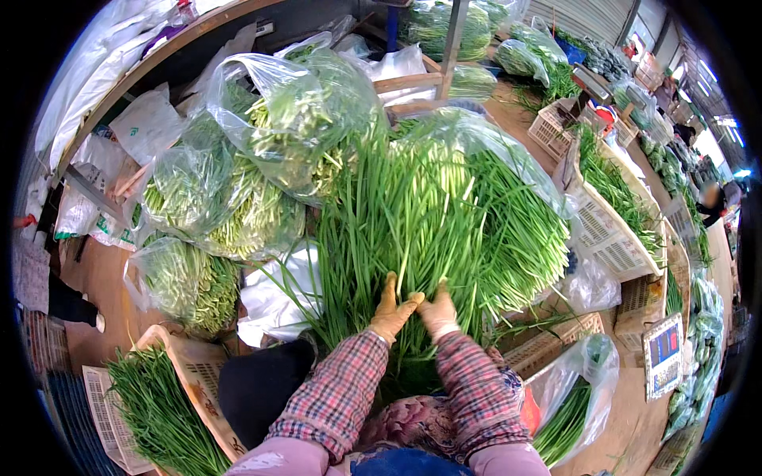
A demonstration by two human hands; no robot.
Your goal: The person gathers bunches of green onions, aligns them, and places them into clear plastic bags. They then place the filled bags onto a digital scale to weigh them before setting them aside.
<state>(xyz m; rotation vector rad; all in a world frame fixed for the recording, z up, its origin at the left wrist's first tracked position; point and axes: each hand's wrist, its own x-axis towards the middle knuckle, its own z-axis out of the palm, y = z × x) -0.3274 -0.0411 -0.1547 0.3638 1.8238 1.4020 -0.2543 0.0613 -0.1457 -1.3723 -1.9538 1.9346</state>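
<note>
Both my hands are in yellowish gloves under checked sleeve covers. My left hand (392,312) and my right hand (438,310) meet at the near, leafy part of a large loose bunch of Chinese chives (405,226), thumbs on top. The other fingers are mostly hidden among the leaves. The bunch's pale stem ends point away from me. Just to its right lies a thick stack of more chives (524,229), stems toward the right, partly under a clear plastic bag (494,140).
At left, clear bags of greens (286,131) are piled up. Crates of chives stand at lower left (199,381) and right (613,232). A bag of chives (565,410) and a scale display (662,356) are at lower right. Other people stand at the far left and right edges.
</note>
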